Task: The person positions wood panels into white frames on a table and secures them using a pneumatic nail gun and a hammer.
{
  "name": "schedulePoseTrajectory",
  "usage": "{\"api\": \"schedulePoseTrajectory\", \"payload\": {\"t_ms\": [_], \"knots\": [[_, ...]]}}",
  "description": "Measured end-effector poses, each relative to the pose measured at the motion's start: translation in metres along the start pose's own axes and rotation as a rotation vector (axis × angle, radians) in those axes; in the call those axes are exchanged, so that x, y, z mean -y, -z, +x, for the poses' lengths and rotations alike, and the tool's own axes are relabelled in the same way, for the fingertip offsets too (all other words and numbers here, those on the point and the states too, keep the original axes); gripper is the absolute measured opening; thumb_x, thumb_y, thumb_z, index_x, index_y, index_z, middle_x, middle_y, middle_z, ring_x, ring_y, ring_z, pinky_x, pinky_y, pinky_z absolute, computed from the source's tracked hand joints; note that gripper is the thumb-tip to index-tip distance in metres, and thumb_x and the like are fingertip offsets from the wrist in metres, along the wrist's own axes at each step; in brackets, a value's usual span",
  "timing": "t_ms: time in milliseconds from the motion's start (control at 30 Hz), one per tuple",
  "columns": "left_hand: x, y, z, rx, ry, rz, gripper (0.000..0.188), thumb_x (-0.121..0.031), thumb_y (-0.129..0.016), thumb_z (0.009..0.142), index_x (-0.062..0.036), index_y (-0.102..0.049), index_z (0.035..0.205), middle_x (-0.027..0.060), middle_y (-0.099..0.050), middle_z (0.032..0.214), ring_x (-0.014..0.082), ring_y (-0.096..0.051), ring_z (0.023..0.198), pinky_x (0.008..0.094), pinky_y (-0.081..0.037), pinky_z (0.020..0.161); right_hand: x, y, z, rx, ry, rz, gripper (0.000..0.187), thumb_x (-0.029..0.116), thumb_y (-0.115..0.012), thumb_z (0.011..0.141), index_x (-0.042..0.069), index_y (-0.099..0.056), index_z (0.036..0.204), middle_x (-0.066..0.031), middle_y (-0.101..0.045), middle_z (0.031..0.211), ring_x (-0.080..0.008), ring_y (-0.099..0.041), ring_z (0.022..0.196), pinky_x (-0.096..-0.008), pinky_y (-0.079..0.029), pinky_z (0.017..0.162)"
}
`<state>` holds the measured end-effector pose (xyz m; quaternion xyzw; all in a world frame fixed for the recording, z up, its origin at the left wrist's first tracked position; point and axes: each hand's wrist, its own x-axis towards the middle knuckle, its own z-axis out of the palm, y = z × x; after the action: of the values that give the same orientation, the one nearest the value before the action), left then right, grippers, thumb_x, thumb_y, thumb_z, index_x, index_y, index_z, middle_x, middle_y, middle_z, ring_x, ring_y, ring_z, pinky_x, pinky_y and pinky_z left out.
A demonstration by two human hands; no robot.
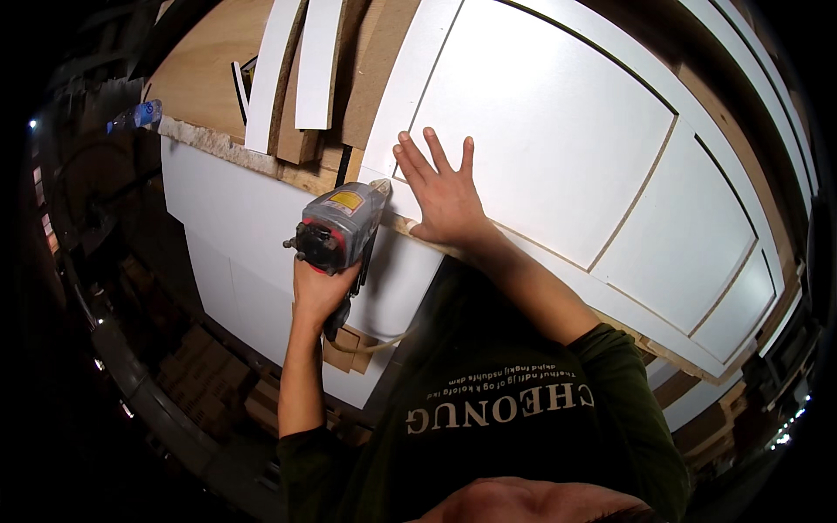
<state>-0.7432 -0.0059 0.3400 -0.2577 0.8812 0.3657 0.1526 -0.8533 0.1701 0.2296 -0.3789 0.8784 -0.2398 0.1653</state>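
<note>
My left hand (318,292) is wrapped round the handle of a grey and black nail gun (336,222) with a yellow label. The tool's nose points at the near left corner of a white framed panel (540,113); I cannot tell whether it touches. A pale hose (379,345) runs from the bottom of the handle. To the right of the nose, my right hand (446,196) lies flat on the panel, fingers spread, across the groove along its near left edge. Nothing is in that hand.
White-faced strips (318,70) lie on a wooden board left of the panel. A plastic bottle (137,116) lies by the board's left end. White sheets (235,253) sit lower at the left, with cardboard pieces (347,350) near my left forearm. More panels (750,52) stand at the far right.
</note>
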Motion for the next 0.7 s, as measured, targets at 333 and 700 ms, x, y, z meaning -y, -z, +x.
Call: {"api": "schedulePoseTrajectory", "payload": {"t_ms": [333,700], "knots": [[0.02,0.022,-0.029,-0.072,0.173,-0.224,0.019,-0.01,-0.07,0.076,0.0003,-0.062,0.089,0.0048,-0.062,0.072,0.0131,-0.061,0.063,0.0287,-0.05,0.059,0.004,0.0,-0.005,-0.012,0.001,-0.035,0.107,0.042,-0.078,0.057,0.005,-0.029,0.145,-0.0094,-0.021,0.154,-0.0337,-0.016,0.142,-0.0739,-0.014,0.102],[0.034,-0.016,-0.096,-0.028,0.076,-0.289,0.027,-0.007,-0.073,0.077,0.0024,-0.059,0.097,0.0075,-0.063,0.078,0.017,-0.062,0.065,0.0306,-0.051,0.064,-0.08,0.07,-0.142,-0.29,-0.09,0.049,0.103,0.06,-0.073,0.064,0.011,-0.032,0.144,-0.0108,-0.027,0.152,-0.0313,-0.023,0.141,-0.0659,-0.014,0.108]]}}
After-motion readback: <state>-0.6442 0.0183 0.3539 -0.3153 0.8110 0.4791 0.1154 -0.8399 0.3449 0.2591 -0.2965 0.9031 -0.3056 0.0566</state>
